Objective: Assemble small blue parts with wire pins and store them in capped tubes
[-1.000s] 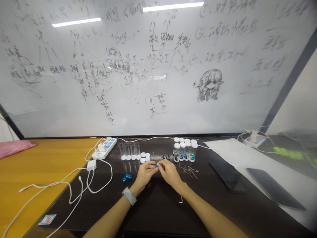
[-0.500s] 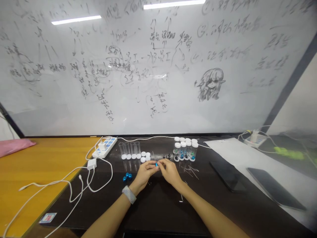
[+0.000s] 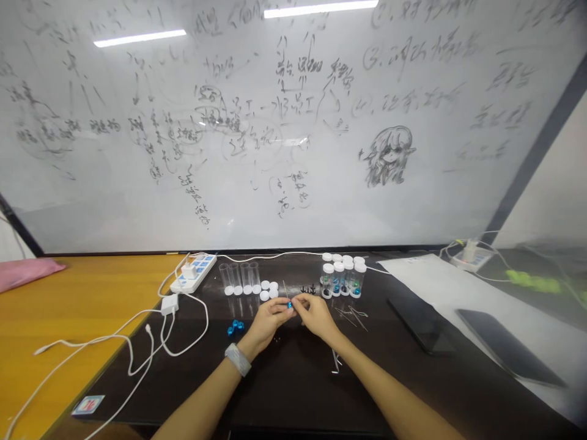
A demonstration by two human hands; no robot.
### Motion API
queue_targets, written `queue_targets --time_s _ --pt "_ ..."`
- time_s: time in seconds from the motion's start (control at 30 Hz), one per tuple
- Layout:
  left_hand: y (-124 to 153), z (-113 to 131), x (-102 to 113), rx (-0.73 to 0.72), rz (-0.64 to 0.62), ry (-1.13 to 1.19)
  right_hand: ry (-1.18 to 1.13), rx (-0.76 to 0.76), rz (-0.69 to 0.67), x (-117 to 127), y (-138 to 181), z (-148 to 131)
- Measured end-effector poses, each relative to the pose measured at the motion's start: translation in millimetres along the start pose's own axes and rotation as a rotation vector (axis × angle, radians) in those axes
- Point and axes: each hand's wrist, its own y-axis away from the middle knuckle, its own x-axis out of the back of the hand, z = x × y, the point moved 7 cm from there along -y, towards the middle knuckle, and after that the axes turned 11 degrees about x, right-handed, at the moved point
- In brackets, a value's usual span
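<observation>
My left hand (image 3: 267, 320) pinches a small blue bead (image 3: 289, 304) on a thin metal pin that sticks up and back from it. My right hand (image 3: 315, 316) meets the left at the bead, its fingertips closed on the pin or bead; which one is too small to tell. Both hands rest low over the dark table (image 3: 293, 379). Several loose blue beads (image 3: 235, 327) lie just left of my left hand. Thin metal pins (image 3: 351, 315) lie to the right of my right hand.
Behind the hands stand empty clear vials (image 3: 238, 278) with white caps (image 3: 268, 289) beside them, and capped vials (image 3: 342, 278) holding coloured beads. A power strip (image 3: 195, 272) and white cables (image 3: 137, 342) lie left. Two dark phones (image 3: 419, 324) and white paper (image 3: 440, 287) lie right.
Both hands have stayed together at the bead, shifting only slightly. The pin now shows sticking up behind the bead.
</observation>
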Motion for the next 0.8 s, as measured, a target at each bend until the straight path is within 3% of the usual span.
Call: queue_targets --time_s 0.1,0.17,0.33,0.4,0.8 --pt "0 -1 1 0.029 0.000 0.017 0.035 -0.023 -0.008 24 -8 8" --pt "1 -2 0 0.044 -0.014 0.032 0.062 -0.029 -0.109 43 -12 16" --pt "2 -5 -3 0.103 -0.058 0.024 -0.080 -0.190 -0.693 64 15 37" --pt "3 -6 -4 0.126 -0.070 0.018 -0.097 -0.213 -0.828 68 26 37" --pt "4 -6 -6 0.159 -0.108 0.008 0.456 -0.297 -1.035 57 39 39"
